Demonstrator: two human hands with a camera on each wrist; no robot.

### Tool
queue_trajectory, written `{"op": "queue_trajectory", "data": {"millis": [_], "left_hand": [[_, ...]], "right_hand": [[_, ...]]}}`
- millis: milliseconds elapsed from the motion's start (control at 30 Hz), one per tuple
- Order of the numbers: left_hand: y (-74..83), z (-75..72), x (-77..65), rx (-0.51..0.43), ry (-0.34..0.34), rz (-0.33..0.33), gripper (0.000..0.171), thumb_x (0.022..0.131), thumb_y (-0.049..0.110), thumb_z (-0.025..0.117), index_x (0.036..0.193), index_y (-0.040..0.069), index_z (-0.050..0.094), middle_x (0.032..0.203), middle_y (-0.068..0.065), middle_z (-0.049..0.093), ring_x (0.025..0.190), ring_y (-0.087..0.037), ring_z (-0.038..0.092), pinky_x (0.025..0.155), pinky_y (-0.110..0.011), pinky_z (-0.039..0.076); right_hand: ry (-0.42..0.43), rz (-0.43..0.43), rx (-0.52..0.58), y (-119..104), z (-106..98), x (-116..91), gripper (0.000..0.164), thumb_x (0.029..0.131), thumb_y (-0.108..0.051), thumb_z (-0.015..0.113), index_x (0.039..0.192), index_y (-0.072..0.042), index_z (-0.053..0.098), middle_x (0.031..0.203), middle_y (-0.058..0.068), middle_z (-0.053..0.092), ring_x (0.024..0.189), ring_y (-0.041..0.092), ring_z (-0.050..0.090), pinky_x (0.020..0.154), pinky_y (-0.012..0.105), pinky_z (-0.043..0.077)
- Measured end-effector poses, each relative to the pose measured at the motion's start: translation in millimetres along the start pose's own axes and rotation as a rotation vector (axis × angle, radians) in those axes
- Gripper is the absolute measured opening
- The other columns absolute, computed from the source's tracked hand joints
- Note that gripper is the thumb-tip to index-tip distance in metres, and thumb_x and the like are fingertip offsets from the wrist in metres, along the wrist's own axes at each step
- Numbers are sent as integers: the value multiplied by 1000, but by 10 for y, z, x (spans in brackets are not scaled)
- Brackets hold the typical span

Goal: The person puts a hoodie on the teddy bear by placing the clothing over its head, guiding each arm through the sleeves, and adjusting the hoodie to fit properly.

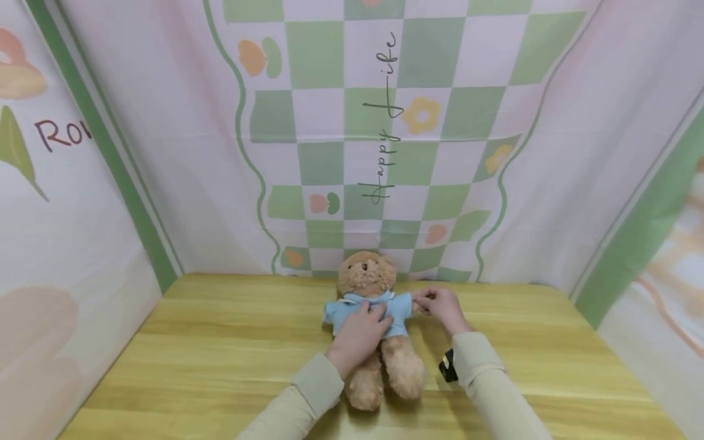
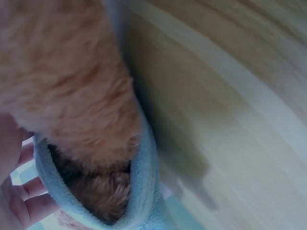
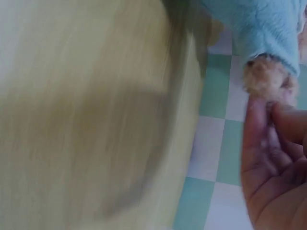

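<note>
A brown teddy bear (image 1: 365, 278) in a light blue shirt (image 1: 343, 310) lies face up on the table, its head toward the back. My left hand (image 1: 359, 335) rests on the shirt's front with fingers spread. In the left wrist view those fingers (image 2: 38, 206) lie along the outside of the shirt, whose loose hem (image 2: 147, 177) gapes around the furry body. On the bear's other side, my right hand (image 1: 442, 307) pinches the tip of its arm. Close up in the right wrist view, the furry paw (image 3: 268, 79) pokes out of the blue sleeve (image 3: 268, 36), between thumb and fingers.
The wood-grain table (image 1: 231, 342) meets a checkered green and white cloth (image 1: 319, 116) just behind the bear's head. Printed cloth also hangs at the left and right sides. A small black device (image 1: 448, 366) shows beside the right cuff.
</note>
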State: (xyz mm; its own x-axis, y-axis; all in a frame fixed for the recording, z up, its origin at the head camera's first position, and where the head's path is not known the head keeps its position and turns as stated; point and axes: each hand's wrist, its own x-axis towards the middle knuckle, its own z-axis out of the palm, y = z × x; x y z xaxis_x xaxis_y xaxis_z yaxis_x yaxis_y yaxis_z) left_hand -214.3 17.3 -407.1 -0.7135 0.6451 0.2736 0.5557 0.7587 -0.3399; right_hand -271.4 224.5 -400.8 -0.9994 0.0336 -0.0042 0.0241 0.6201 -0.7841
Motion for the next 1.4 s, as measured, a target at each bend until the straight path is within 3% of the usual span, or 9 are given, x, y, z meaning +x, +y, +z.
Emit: {"op": "queue_trajectory", "data": {"millis": [167, 333, 433, 600, 733, 867, 1000, 1100, 1400], "left_hand": [[28, -14, -30, 71, -50, -34, 38, 98, 23, 52, 134, 31, 53, 135, 2, 53, 115, -22, 58, 64, -22, 56], [32, 23, -50, 52, -39, -68, 42, 97, 22, 54, 138, 31, 50, 140, 2, 51, 120, -23, 57, 72, -22, 57], [6, 49, -74, -40, 8, -66, 42, 95, 21, 58, 136, 26, 52, 139, 0, 53, 121, -23, 56, 83, -25, 56], [-97, 89, -144, -319, 114, -70, 34, 98, 23, 54, 130, 17, 57, 132, -2, 59, 121, -19, 57, 97, -28, 51], [-243, 127, -195, -510, 272, -136, 25, 97, 20, 54, 119, 12, 63, 114, -4, 67, 104, -17, 65, 86, -28, 55], [-449, 124, -246, -582, 396, -301, 12, 91, 14, 62, 100, 8, 67, 92, -6, 70, 81, -18, 68, 68, -27, 57], [-662, 110, -311, -714, 289, -516, 8, 90, 14, 62, 91, 8, 67, 85, -6, 71, 73, -17, 66, 62, -26, 53], [-782, 145, -354, -834, 161, -598, 11, 92, 15, 60, 91, 8, 68, 87, -6, 71, 75, -17, 64, 65, -28, 52], [-837, 320, -378, -983, 98, -505, 17, 95, 9, 55, 99, -1, 69, 98, -15, 71, 86, -24, 66, 73, -33, 55]], "right_hand": [[98, -149, -105, -179, 48, -48, 27, 89, -8, 61, 112, 5, 66, 110, 24, 66, 99, 35, 62, 84, 44, 53], [61, -364, 54, -420, 154, -107, 24, 92, -4, 57, 112, 3, 67, 111, 22, 67, 100, 34, 63, 85, 40, 54], [-82, -403, 74, -502, 234, -132, 25, 94, -9, 57, 115, 2, 66, 116, 21, 66, 104, 35, 63, 88, 41, 54], [-160, -401, -160, -527, 359, -158, 29, 94, -17, 59, 120, -5, 65, 122, 16, 64, 112, 34, 61, 94, 47, 50], [-132, -392, -271, -554, 424, -174, 29, 92, -21, 63, 118, -9, 67, 117, 13, 64, 108, 32, 61, 91, 47, 50], [-127, -379, -232, -584, 464, -183, 28, 88, -21, 68, 111, -6, 68, 111, 13, 61, 105, 31, 60, 91, 46, 50], [-104, -351, -181, -580, 489, -187, 20, 87, -18, 69, 103, -6, 69, 105, 11, 59, 99, 27, 60, 88, 44, 50], [-94, -327, -145, -561, 492, -191, 14, 88, -16, 67, 99, -8, 69, 102, 9, 59, 97, 24, 59, 87, 43, 50], [-73, -273, -105, -452, 451, -196, 15, 90, -16, 65, 102, -7, 68, 104, 9, 58, 100, 25, 57, 89, 44, 48]]}}
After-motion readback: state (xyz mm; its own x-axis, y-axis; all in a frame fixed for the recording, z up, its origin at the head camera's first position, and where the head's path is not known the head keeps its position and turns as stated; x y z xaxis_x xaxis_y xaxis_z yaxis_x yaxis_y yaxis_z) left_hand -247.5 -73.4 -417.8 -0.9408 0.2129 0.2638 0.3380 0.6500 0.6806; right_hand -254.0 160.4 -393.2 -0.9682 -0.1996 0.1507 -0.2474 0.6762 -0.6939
